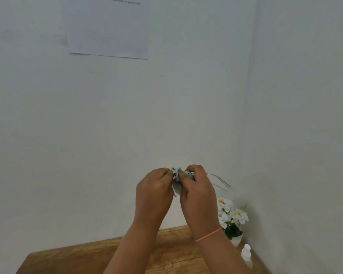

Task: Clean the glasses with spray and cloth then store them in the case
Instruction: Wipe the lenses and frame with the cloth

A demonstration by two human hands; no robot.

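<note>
**Glasses held in mid-air during wiping: drop and strain risks noted**

Wall (166, 115): plain, with a printed sheet (107, 26) fixed high up; its text is too small to read. No bearing on the work.

Tabletop (87, 258): wooden, only its far corner in view, well below the hands. A white-flowered plant in a pot (233, 218) stands in the corner, with the spray bottle (246, 254) just beside it at the right edge. The case is not in view.

Left hand (154, 192) and right hand (198, 190): both raised before the wall and closed, fingertips pinching a pale patterned cloth (176, 184) bunched between them. The right wrist carries a pink band (208, 234).

Glasses (220, 179): clear-framed, mostly hidden inside the cloth and hands; only one arm projects to the right of the right hand. Which lens is being rubbed cannot be told.

Findings, as judgement:
- The glasses are supported only through cloth. A slip would drop them onto the tabletop from a height.
- Opposed pressure from both hands near the bridge could twist the frame.
- The projecting arm hangs above the flowers; lowering carelessly may snag it or tip the bottle.
- With the case out of sight, storage requires a search one-handed.
</note>
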